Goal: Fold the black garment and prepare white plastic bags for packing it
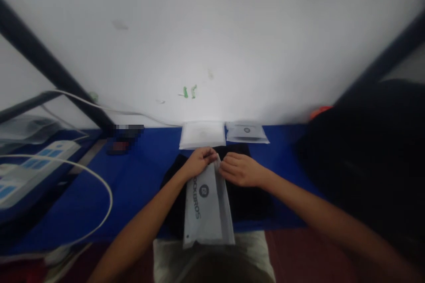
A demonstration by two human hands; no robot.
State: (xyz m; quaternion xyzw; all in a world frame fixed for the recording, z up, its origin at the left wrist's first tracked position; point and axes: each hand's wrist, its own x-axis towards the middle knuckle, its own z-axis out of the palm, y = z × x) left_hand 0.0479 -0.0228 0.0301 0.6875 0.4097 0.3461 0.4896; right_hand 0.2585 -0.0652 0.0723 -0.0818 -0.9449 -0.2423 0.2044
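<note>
A frosted plastic bag (207,212), printed ROCKBROS with a round logo, hangs lengthwise toward me over the table's front edge. At its far end my left hand (201,161) has its fingers closed on the left part of the bag's edge. My right hand (241,169) pinches the same end from the right, with the fingers curled together. Black folded cloth (250,203) lies beneath the bag and both hands. Just beyond the hands rest two more bags, a whitish one (202,135) and a smaller frosted one (247,131) with a round logo.
The blue table (133,194) meets a white wall (232,44) at the back. A power strip (40,166) and a white cable (108,194) are on the left. A dark, blurred-out item (124,139) lies near the wall. A large black shape (372,163) fills the right side.
</note>
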